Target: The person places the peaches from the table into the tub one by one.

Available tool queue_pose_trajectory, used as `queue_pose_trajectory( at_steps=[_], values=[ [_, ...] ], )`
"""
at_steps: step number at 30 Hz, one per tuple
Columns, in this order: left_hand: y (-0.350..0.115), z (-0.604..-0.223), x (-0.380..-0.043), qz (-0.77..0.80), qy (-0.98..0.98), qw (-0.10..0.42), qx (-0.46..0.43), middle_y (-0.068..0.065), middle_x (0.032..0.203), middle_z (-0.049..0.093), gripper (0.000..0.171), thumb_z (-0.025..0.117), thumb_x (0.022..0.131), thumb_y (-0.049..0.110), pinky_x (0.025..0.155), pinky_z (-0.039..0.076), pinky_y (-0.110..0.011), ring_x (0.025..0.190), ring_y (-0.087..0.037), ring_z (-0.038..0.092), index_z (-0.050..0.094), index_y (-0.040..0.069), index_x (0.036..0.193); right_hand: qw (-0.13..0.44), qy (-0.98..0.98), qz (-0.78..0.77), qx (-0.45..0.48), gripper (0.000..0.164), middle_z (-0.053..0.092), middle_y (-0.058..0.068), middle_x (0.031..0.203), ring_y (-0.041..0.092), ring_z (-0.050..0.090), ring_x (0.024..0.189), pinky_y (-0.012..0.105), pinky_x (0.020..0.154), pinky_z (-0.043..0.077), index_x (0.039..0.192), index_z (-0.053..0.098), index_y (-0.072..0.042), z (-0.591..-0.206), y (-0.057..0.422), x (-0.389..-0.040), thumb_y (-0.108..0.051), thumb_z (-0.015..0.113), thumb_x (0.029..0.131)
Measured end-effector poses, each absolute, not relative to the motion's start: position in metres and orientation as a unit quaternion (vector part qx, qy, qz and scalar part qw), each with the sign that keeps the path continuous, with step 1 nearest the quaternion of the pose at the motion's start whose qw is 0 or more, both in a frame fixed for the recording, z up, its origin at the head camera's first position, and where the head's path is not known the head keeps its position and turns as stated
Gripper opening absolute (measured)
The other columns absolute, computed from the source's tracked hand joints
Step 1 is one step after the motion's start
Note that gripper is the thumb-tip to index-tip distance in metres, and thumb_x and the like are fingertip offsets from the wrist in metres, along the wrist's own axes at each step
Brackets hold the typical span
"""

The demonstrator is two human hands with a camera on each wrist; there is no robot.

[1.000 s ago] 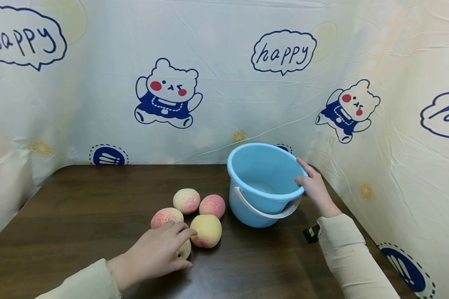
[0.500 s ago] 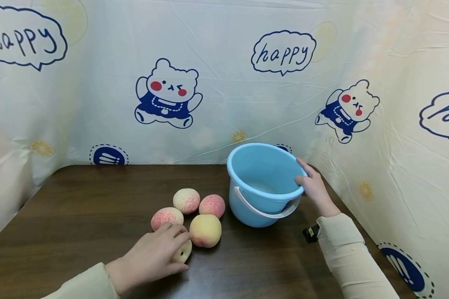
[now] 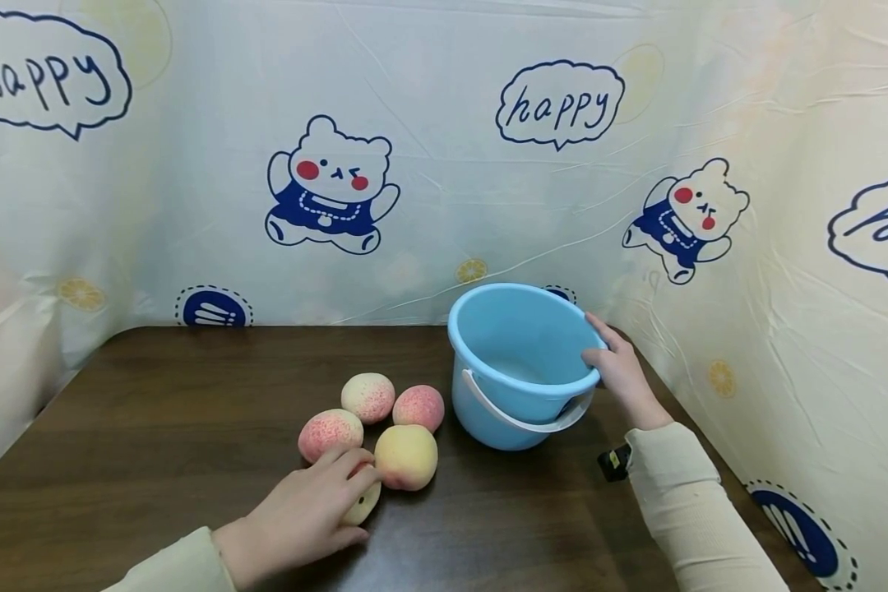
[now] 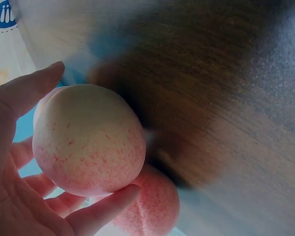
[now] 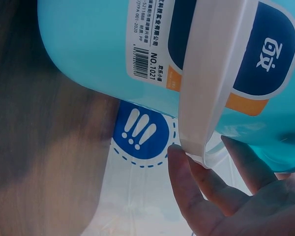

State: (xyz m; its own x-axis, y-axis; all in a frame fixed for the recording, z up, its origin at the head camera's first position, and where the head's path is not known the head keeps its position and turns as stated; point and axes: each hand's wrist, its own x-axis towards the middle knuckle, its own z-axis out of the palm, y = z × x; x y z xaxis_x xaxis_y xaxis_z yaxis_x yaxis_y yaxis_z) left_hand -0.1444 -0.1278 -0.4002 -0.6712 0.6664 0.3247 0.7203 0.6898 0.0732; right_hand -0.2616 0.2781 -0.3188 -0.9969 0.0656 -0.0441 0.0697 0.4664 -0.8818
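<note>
My left hand [image 3: 309,510] curves round a peach [image 3: 363,501] at the near side of a small cluster, covering most of it in the head view. The left wrist view shows that pale, pink-speckled peach [image 4: 88,142] between thumb and fingers, with a pinker peach [image 4: 150,206] just beyond. A yellow peach [image 3: 407,458] sits right beside my fingertips. Behind lie a speckled peach [image 3: 330,434], a paler one [image 3: 368,397] and a pink one [image 3: 418,408]. My right hand [image 3: 622,370] grips the right rim of a light blue bucket [image 3: 503,411], thumb and fingers at the edge.
The bucket's white handle [image 5: 211,83] hangs down its outside, over a printed label. A small black object [image 3: 614,463] is near the right cuff. Patterned sheeting [image 3: 444,164] walls the back and sides of the dark wooden table [image 3: 192,395].
My left hand has shifted slightly, its thumb moving left and its fingers closing round the near peach, which shows a little more. The right hand and bucket hold still.
</note>
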Motion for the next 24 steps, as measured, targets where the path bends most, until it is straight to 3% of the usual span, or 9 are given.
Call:
queue_pose_trajectory(
  at_steps=[11,17,24],
  values=[
    [-0.1287,-0.4036,-0.1441,-0.096,-0.896,0.175,-0.396,-0.002,0.115,0.058,0.063,0.091,0.062,0.025,0.062,0.056,-0.032,0.108,-0.022,0.055,0.062,0.014,0.117,0.005,0.854,-0.52,0.031,0.071,0.021,0.02,0.162,0.042,0.05,0.122,0.026,0.073,0.051,0.159,0.018,-0.022,-0.3175,0.2795,-0.2599,-0.007,0.042,0.094],
    [-0.1291,-0.4044,-0.1442,-0.103,-0.896,0.179,-0.393,-0.001,0.113,0.058,0.057,0.086,0.062,0.021,0.059,0.054,-0.03,0.106,-0.021,0.055,0.064,0.015,0.115,0.006,0.854,-0.52,0.035,0.071,0.022,0.019,0.163,0.042,0.05,0.124,0.027,0.074,0.051,0.159,0.018,-0.022,-0.3181,0.2789,-0.2588,-0.007,0.042,0.094],
    [-0.1252,-0.3972,-0.1449,-0.1,-0.892,0.218,-0.384,0.004,0.106,0.059,0.049,0.082,0.062,0.023,0.052,0.049,-0.027,0.099,-0.016,0.056,0.067,0.018,0.108,0.005,0.853,-0.52,0.035,0.073,0.021,0.019,0.163,0.04,0.051,0.12,0.026,0.072,0.05,0.159,0.018,-0.023,-0.3172,0.2786,-0.2596,-0.006,0.042,0.093]
  ],
)
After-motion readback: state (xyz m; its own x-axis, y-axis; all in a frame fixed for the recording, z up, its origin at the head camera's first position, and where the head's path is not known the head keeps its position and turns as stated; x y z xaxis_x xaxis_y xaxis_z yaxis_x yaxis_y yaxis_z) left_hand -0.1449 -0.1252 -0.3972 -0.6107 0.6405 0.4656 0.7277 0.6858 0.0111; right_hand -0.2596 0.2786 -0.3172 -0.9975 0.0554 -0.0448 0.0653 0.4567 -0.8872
